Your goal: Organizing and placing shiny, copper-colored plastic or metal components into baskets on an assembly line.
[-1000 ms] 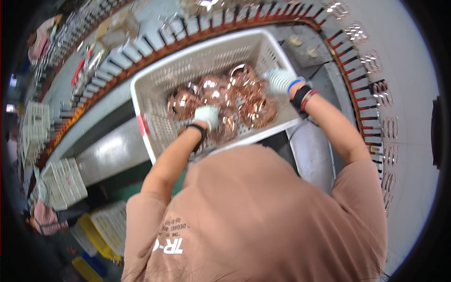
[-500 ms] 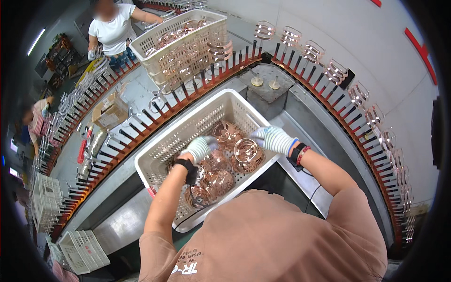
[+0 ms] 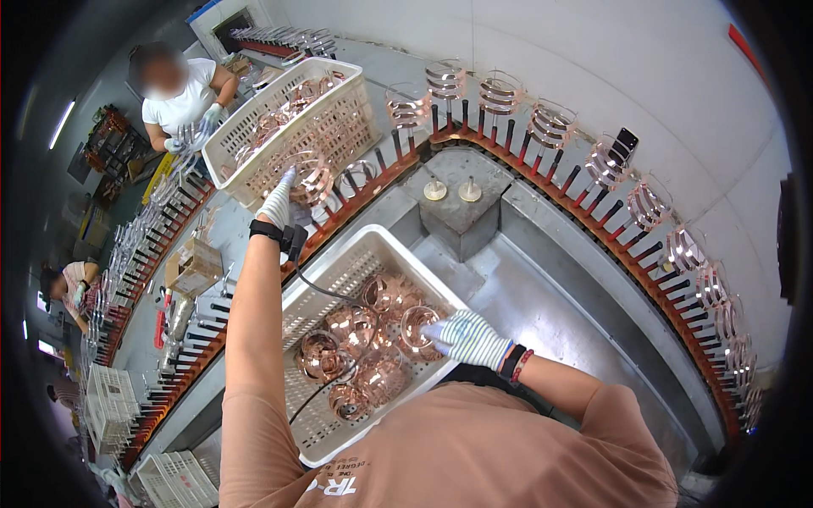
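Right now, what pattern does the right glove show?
The right glove is white with narrow stripes, clearest in the head view.

Readable lettering: found on the wearer's brown T-shirt (image 3: 474, 449), just below the lower corner of the near perforated plastic crate (image 3: 373, 254). Two elements noted — large white capitals (image 3: 343, 487), running out of clear view at one end, and a block of small dark print (image 3: 349, 466) set between them and the crate. The dark print is only partly legible. Any marking on the cardboard carton (image 3: 193, 269), left of the crate, cannot be made out.
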